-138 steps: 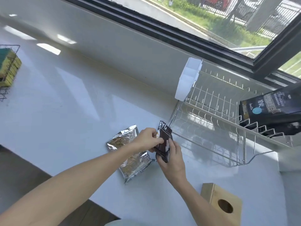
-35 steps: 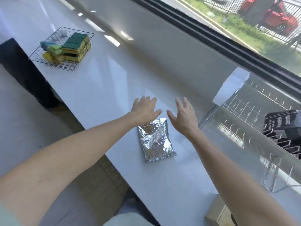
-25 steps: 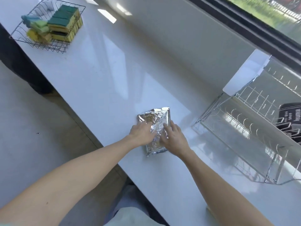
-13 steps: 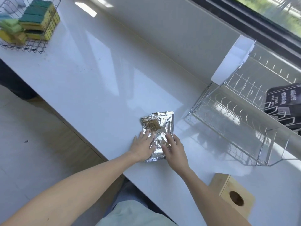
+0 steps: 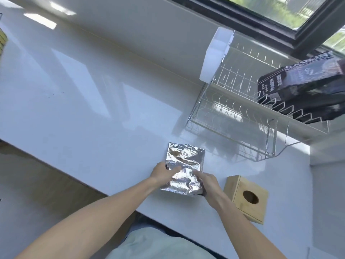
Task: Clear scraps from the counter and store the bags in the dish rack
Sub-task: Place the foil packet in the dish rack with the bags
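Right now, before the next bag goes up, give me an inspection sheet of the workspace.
Surface: white counter, glossy, with window reflections; no scraps seen.
Job's things: foil bag near the front edge, not yet racked; dark bags lying in the dish rack at its right end, left part bare.
Clutter: wooden box with a round hole, right of the foil bag; white caddy on the rack's left end.
Hands: left hand and right hand both on the foil bag, fingers on its sides.
Cables: nothing seen.
Surroundings: window behind the rack; floor below the counter edge.
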